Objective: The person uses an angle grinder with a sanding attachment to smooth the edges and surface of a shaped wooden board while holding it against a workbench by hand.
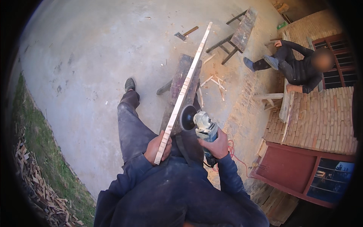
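Note:
My left hand (158, 147) grips the near end of a long, pale wooden strip (183, 95) with dark marks across its face. The strip slants up and away over a worn wooden bench (181, 66) that I straddle. In my right hand (217, 144) is an angle grinder (206, 129) with a blue-grey body, held by its body. Its round disc (188, 117) faces the strip's right side, close to it; whether the two touch I cannot tell.
A hammer or hatchet (185, 33) lies on the concrete beyond the bench, with wood offcuts (218, 85) to the right. A second bench (245, 29) stands further off. A person (297, 65) sits by the brick wall (320, 119). A red cord (239, 160) trails right; wood scraps (42, 190) lie left.

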The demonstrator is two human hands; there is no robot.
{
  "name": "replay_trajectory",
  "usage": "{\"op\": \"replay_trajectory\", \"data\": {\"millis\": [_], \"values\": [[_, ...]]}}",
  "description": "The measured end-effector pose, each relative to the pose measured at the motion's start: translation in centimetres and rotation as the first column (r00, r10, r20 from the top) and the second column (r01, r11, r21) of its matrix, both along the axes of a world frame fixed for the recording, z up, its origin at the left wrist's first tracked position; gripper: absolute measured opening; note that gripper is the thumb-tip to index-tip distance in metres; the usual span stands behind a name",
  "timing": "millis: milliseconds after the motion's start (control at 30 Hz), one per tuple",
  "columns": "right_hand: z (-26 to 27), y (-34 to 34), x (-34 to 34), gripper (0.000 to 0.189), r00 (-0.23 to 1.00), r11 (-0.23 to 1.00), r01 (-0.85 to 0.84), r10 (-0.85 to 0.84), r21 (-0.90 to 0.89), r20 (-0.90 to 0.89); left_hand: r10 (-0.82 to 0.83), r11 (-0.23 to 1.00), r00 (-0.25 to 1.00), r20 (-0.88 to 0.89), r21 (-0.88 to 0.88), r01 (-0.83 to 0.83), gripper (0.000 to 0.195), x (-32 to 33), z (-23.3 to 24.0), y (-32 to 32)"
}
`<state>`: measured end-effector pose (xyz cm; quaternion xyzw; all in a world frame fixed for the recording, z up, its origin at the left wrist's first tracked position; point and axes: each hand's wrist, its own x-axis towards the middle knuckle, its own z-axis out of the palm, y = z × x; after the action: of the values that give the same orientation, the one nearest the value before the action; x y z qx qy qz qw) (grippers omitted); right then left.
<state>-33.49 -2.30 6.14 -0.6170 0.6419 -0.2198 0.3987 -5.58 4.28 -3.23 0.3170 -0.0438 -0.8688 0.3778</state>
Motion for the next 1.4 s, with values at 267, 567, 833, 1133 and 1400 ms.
{"op": "replay_trajectory", "data": {"millis": [267,567,833,1133,1400], "values": [[1.1,0.2,0.1,0.069,0.999,0.998,-0.043,0.044,0.036,-0.014,-0.001,0.999,0.997,0.072,0.041,-0.002,0.060,-1.2,-0.5,-2.2],[1.2,0.0,1.4,0.069,0.998,0.998,-0.061,0.060,0.027,0.034,-0.004,1.000,0.992,0.127,-0.006,0.004,0.060,-1.3,-0.7,-2.2],[2.2,1.9,1.7,0.079,0.974,0.973,-0.214,0.219,0.092,-0.051,0.040,0.997,0.973,0.226,0.063,-0.055,0.062,-1.8,0.5,-2.8],[1.6,-2.0,1.5,0.074,0.987,0.989,-0.145,0.144,-0.005,-0.076,0.026,1.000,1.000,0.001,0.017,-0.026,0.058,0.7,-1.6,-3.4],[1.6,-4.6,4.5,0.067,0.987,0.996,-0.086,0.083,-0.015,-0.140,-0.010,0.999,0.998,0.057,0.040,0.008,0.059,3.1,-1.3,-4.1]]}}
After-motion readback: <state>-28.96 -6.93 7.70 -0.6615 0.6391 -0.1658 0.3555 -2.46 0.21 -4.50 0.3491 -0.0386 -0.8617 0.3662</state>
